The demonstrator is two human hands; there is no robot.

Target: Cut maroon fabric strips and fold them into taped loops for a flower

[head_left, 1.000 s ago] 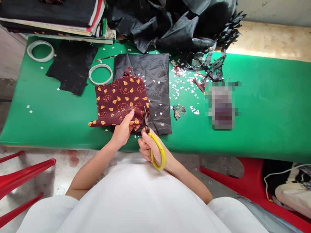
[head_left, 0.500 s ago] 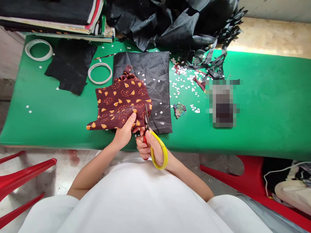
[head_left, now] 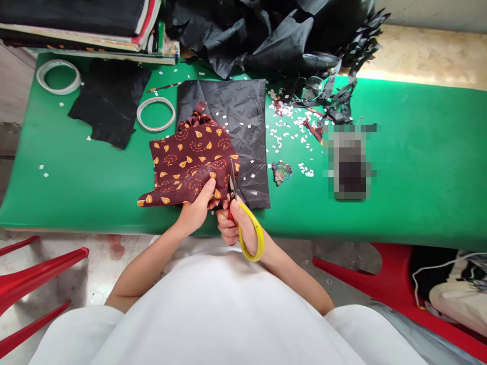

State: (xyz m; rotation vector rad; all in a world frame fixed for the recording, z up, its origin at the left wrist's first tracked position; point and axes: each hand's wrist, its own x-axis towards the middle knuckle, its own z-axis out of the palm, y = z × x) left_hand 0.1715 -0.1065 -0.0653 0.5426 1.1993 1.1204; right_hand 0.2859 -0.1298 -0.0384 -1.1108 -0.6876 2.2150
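My left hand (head_left: 198, 208) pinches the lower edge of a maroon cloth (head_left: 182, 159) printed with orange leaf shapes, thumb on top and fingers underneath. My right hand (head_left: 238, 223) is wrapped round the handles of a pair of scissors (head_left: 251, 238) with one yellow and one red handle. The scissor blades point away from me and lie at the cloth's right edge; part of the lower blade is hidden by the cloth. Under the cloth lies a creased black sheet (head_left: 249, 147) on the green table. The cloth's far end is bunched up.
Two tape rolls (head_left: 169, 124) (head_left: 72, 88) and a black scrap (head_left: 110, 106) lie to the left. White paper bits and a glittery patch (head_left: 282, 173) are at right, near a blurred-out device (head_left: 350, 167). Stacked folded cloth (head_left: 76, 20) and a black heap (head_left: 258, 40) stand behind.
The scissors and my right hand have shifted slightly forward and to the right along the cloth's edge. My left hand has moved a little to the right with the cloth.
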